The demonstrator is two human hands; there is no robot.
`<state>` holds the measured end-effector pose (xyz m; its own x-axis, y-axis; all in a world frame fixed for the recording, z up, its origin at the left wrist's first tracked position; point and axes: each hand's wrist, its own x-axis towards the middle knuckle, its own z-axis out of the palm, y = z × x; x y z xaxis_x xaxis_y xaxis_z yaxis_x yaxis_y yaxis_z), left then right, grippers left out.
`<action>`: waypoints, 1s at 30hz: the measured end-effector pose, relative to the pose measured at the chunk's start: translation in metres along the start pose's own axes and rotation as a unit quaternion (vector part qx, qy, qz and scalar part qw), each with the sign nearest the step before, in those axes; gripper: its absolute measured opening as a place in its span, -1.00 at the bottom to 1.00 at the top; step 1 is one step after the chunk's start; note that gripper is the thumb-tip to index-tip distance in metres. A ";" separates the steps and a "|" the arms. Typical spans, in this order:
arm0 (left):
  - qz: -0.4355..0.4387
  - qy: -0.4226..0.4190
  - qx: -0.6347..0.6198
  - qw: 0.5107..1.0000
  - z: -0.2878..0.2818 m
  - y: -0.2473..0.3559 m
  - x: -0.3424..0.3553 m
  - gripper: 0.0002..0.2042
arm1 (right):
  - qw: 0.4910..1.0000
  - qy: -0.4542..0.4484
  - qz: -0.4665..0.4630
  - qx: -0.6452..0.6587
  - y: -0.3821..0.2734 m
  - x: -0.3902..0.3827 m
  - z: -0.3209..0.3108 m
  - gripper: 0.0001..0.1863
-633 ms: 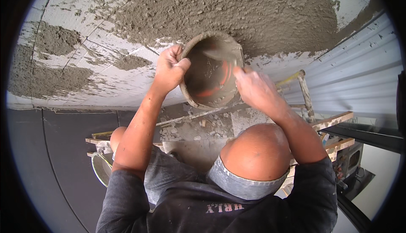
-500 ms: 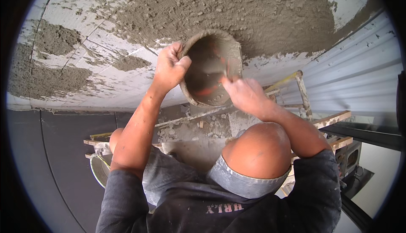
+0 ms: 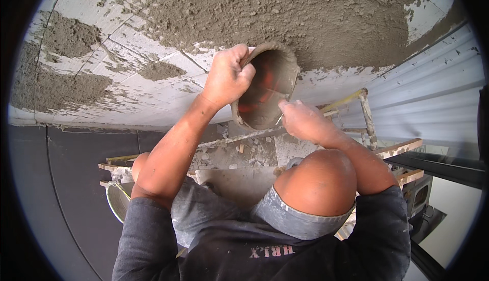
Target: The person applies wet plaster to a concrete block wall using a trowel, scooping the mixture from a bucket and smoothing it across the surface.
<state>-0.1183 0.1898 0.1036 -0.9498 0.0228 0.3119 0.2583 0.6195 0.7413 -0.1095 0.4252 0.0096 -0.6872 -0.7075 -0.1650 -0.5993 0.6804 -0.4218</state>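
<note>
My left hand (image 3: pixel 230 75) is closed on the rim of a mortar-crusted bucket (image 3: pixel 292 72). The bucket is tipped, its mouth toward me, beside the wall. Grey mortar coats its inner side, with orange-red patches showing through. My right hand (image 3: pixel 304 120) is closed at the bucket's right lower rim, around a thin-edged metal tool that looks like a trowel (image 3: pixel 278 120). Most of that tool is hidden by my fingers and the bucket.
A block wall (image 3: pixel 153 95) bears rough grey mortar (image 3: pixel 285 16). Below are a mortar-spattered scaffold frame (image 3: pixel 368 113) with wooden planks (image 3: pixel 400 148) and rubble (image 3: pixel 244 153). Another bucket (image 3: pixel 116 202) is at lower left. Corrugated white sheeting (image 3: pixel 433 87) stands right.
My left hand and the bucket have moved right and slightly down, and the bucket's mouth looks narrower. My right hand has shifted a little right and is less blurred.
</note>
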 end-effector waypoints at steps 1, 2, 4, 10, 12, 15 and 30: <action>0.016 -0.008 0.002 1.000 0.004 0.004 0.003 -0.78 | 0.996 -0.006 -0.055 0.070 0.006 -0.002 0.007 -0.83; 0.014 -0.021 -0.025 0.999 0.008 0.006 0.001 -0.79 | 0.996 -0.008 -0.053 0.070 0.009 -0.004 0.014 -0.83; 0.024 -0.033 -0.020 0.999 0.015 0.005 -0.004 -0.79 | 0.821 -0.205 0.120 0.520 0.007 -0.008 0.025 -0.81; -0.022 -0.053 -0.037 0.998 0.014 -0.005 -0.015 -0.84 | 0.533 -0.210 0.123 0.810 -0.017 -0.036 0.042 -0.87; -0.029 -0.035 -0.062 0.997 0.011 -0.011 -0.017 -0.74 | 0.474 -0.186 0.110 0.854 -0.006 -0.049 0.045 -0.89; -0.064 0.004 -0.117 0.991 0.013 -0.027 -0.021 -0.70 | 0.479 -0.161 0.086 0.858 0.015 -0.074 0.025 -0.82; -0.053 0.015 -0.117 0.992 0.110 -0.005 0.002 -0.66 | 0.457 0.109 0.224 0.854 0.085 -0.162 0.064 -0.82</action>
<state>-0.1405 0.2726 0.0349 -0.9692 -0.0585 0.2391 0.1937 0.4177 0.8877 -0.0229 0.5854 -0.0569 -0.7204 -0.4077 -0.5611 0.6877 -0.5249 -0.5015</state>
